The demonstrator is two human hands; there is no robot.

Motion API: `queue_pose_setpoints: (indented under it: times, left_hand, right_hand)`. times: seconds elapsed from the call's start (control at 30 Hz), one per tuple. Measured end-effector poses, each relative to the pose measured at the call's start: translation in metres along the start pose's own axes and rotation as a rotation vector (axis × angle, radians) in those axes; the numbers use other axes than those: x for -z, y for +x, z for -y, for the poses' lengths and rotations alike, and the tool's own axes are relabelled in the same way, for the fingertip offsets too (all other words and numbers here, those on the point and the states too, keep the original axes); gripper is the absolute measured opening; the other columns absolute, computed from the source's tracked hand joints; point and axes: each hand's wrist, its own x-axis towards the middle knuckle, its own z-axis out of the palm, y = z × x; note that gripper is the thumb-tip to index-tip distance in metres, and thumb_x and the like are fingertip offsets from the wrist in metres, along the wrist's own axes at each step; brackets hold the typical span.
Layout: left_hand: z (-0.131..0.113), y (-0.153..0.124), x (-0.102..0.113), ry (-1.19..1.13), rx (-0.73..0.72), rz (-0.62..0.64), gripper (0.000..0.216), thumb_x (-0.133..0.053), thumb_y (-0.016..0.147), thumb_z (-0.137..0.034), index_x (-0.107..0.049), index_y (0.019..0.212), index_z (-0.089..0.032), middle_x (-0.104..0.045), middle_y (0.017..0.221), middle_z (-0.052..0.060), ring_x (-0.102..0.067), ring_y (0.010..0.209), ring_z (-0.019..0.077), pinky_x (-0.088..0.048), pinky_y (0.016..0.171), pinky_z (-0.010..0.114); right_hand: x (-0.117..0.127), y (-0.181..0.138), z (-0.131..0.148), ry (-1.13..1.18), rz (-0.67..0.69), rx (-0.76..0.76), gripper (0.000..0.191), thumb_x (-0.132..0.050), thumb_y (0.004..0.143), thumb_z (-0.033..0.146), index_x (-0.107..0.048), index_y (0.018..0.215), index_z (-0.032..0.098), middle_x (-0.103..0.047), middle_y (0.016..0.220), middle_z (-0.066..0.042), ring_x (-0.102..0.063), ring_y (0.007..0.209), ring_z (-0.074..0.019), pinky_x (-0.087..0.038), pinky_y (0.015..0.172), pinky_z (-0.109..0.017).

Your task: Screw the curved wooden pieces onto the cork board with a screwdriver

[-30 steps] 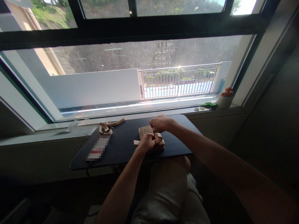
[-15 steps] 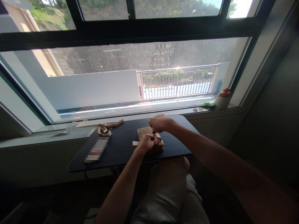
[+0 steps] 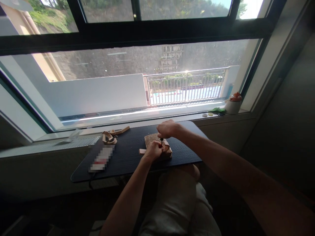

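Note:
On the dark table [image 3: 128,157] lies a speckled brown, cork-like block [image 3: 150,138], with a pale tan, leather-like strap [image 3: 142,151] across it. My left hand [image 3: 154,150] is closed on the strap and presses it down on the block; the fingertips are partly hidden. Above it, my right hand [image 3: 167,128] grips the top of a thin dark-shafted tool [image 3: 162,142], which stands nearly upright and points down beside my left fingers. Its handle is hidden in my right fist. Where its tip meets the strap is too small to make out.
A coiled tan strap [image 3: 109,137] lies at the table's back left, near a blurred pale flat item [image 3: 102,159]. The window sill behind holds a white pot [image 3: 233,106], something green [image 3: 218,110] and small round pieces. A radiator [image 3: 56,149] runs along the left.
My right fingers have shifted slightly around the tool's top. My left hand, the strap and the block stay in place. The whole view has moved a little.

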Motion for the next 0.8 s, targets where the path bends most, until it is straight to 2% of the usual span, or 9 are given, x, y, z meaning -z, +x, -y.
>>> queue_pose_setpoints:
  times: [0.13, 0.23, 0.4, 0.6, 0.8]
  left_hand:
    - [0.002, 0.0, -0.001, -0.005, -0.004, 0.007, 0.018, -0.052, 0.068, -0.023, -0.063, 0.058, -0.014, -0.059, 0.056, 0.004, -0.053, 0.057, 0.014, -0.031, 0.051, 0.025]
    - [0.004, 0.001, -0.002, -0.003, 0.001, 0.011, 0.02, -0.051, 0.07, -0.026, -0.064, 0.059, -0.014, -0.059, 0.057, 0.004, -0.052, 0.056, 0.0133, -0.031, 0.052, 0.025]
    - [0.007, 0.001, -0.004, 0.005, 0.006, -0.004, 0.021, -0.052, 0.07, -0.027, -0.063, 0.059, -0.014, -0.057, 0.056, 0.004, -0.051, 0.057, 0.0132, -0.031, 0.052, 0.025]
    - [0.005, 0.0, -0.003, 0.003, -0.014, -0.004, 0.018, -0.053, 0.07, -0.024, -0.061, 0.056, -0.016, -0.058, 0.056, 0.006, -0.052, 0.056, 0.0146, -0.03, 0.05, 0.026]
    - [0.003, 0.0, -0.002, 0.003, -0.013, 0.007, 0.016, -0.051, 0.069, -0.02, -0.063, 0.06, -0.014, -0.061, 0.059, 0.005, -0.055, 0.059, 0.015, -0.032, 0.052, 0.026]
  right_hand:
    - [0.004, -0.005, -0.002, 0.022, -0.005, 0.037, 0.03, -0.059, 0.075, 0.028, -0.064, 0.104, 0.02, -0.066, 0.105, -0.008, -0.06, 0.093, -0.0219, -0.046, 0.072, -0.03]
    - [-0.001, -0.004, -0.002, 0.035, 0.005, 0.038, 0.028, -0.059, 0.074, 0.023, -0.065, 0.101, 0.019, -0.066, 0.104, -0.009, -0.06, 0.093, -0.022, -0.045, 0.072, -0.029]
    - [-0.009, -0.001, -0.001, 0.037, -0.013, 0.015, 0.028, -0.054, 0.08, 0.027, -0.064, 0.104, 0.017, -0.066, 0.105, -0.012, -0.06, 0.095, -0.0236, -0.045, 0.073, -0.03]
    - [-0.003, -0.005, -0.003, 0.024, 0.015, -0.007, 0.033, -0.054, 0.081, 0.038, -0.065, 0.103, 0.017, -0.066, 0.105, -0.013, -0.06, 0.094, -0.0246, -0.046, 0.074, -0.033]
    - [0.001, -0.009, -0.003, 0.043, 0.031, 0.037, 0.028, -0.06, 0.075, 0.026, -0.067, 0.102, 0.022, -0.067, 0.104, -0.006, -0.06, 0.094, -0.0205, -0.045, 0.073, -0.027]
